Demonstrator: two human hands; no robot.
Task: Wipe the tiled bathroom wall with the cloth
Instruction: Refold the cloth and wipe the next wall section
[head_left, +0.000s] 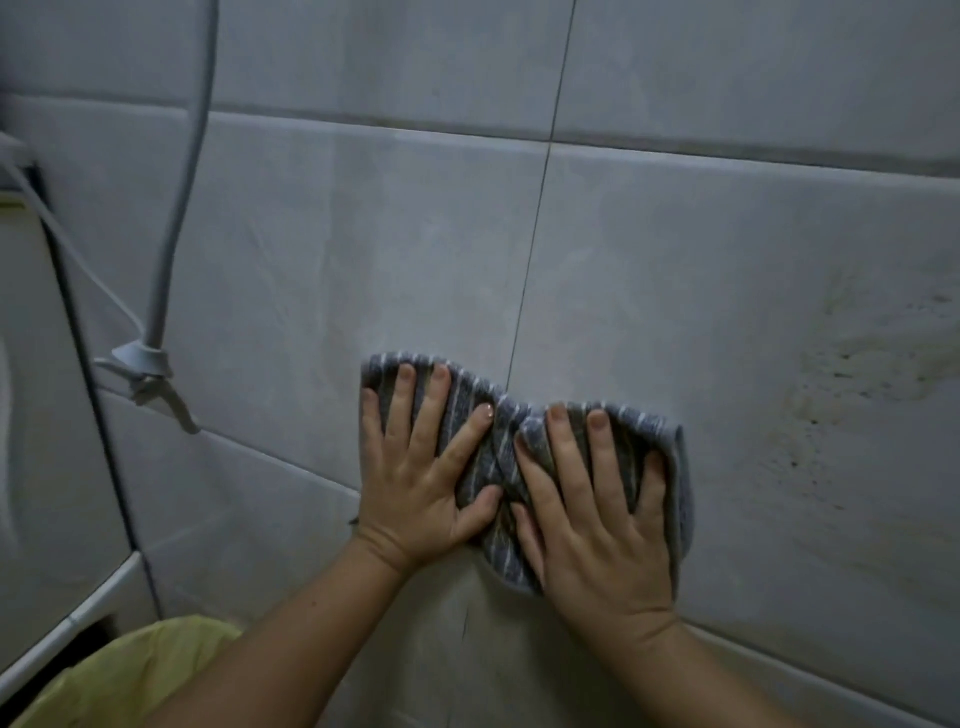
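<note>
A grey-blue cloth with thin white stripes (500, 452) lies crumpled against the pale grey tiled bathroom wall (311, 234), a little below the middle of the frame and across a thin vertical joint between two tiles. Both hands press it flat to the wall. The left hand (421, 483) covers the left part of the cloth, its fingers (431, 410) straight and spread apart, the tips just under the upper edge of the cloth. The right hand (597, 525) covers the right part, its fingers (602, 457) also straight and apart; the cloth folds around the right edge of this hand and shows below the palm. The cloth bunches into a ridge between the two thumbs. On the right of the frame the tile carries a brownish speckled stain (857, 379), apart from the cloth. On the upper left a white hose (182, 208) hangs down to a small white fitting (148, 371). A yellow soft thing (130, 670) shows in the lower left corner
</note>
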